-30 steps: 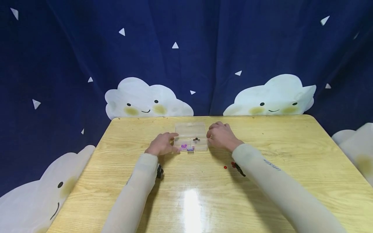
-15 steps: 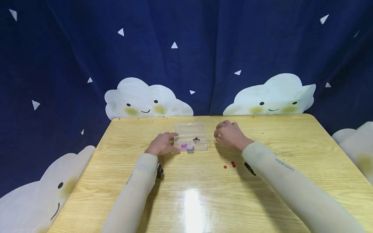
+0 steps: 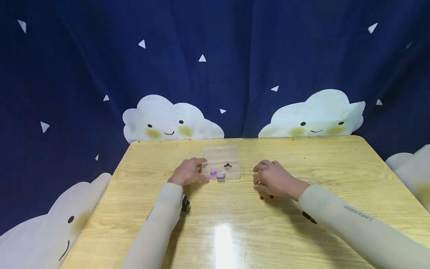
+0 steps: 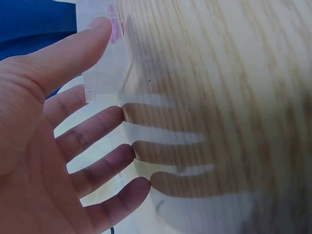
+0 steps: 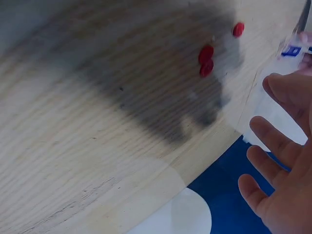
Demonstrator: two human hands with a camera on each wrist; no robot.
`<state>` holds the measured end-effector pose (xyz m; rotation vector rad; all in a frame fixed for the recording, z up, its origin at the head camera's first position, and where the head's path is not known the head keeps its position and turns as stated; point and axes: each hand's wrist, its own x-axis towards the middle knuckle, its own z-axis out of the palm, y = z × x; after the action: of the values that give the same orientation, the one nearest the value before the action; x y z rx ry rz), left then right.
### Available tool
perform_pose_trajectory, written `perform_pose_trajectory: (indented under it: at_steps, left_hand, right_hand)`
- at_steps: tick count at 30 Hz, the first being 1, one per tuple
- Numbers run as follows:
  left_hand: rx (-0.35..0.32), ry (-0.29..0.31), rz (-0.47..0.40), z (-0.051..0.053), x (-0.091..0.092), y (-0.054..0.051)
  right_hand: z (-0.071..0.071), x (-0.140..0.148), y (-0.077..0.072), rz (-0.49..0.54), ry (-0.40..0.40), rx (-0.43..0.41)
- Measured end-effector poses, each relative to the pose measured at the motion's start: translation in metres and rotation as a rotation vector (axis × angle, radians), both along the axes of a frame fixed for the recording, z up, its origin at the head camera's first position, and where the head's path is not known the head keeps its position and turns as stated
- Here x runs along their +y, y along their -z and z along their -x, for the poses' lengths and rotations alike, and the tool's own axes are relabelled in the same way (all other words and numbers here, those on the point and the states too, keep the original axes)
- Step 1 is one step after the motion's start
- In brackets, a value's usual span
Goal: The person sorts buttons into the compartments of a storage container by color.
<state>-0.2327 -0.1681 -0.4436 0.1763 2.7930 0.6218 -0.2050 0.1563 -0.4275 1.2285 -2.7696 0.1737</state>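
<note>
A small clear plastic case (image 3: 220,152) lies on the table with its lid tipped back. Purple pieces (image 3: 213,173) are in its left compartment, and black pieces (image 3: 227,166) sit further right. My left hand (image 3: 188,172) holds the case's left end between thumb and index finger; in the left wrist view the other fingers stretch out beside the clear wall (image 4: 103,78). Right of the case, my right hand (image 3: 275,178) hovers with loosely bent fingers and nothing in them. Three small red discs (image 5: 206,54) lie below it, two touching and one apart; the hand partly hides them in the head view.
The light wooden table (image 3: 161,149) ends at the back against a dark blue curtain (image 3: 235,67) with white clouds. A bright reflection shows on the wood near the front. A dark device (image 3: 185,203) is on the left wrist.
My right hand has drawn away from the case's right end, moving right and toward me over the red discs. The left hand stays at the case.
</note>
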Motion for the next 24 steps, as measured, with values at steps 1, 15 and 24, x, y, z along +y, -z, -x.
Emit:
perform_pose_trajectory:
  at_steps: [1, 15, 24]
  left_hand:
    - [0.002, 0.001, 0.003, 0.000, 0.000, 0.000]
    - [0.004, 0.022, 0.043, 0.002, 0.002, -0.003]
    - [-0.012, 0.014, 0.030, 0.001, 0.001, -0.001]
  right_hand:
    - [-0.003, 0.001, 0.000, 0.000, -0.013, 0.006]
    - [-0.026, 0.009, 0.008, 0.044, -0.045, -0.024]
    - [-0.028, 0.012, 0.018, 0.046, -0.042, -0.015]
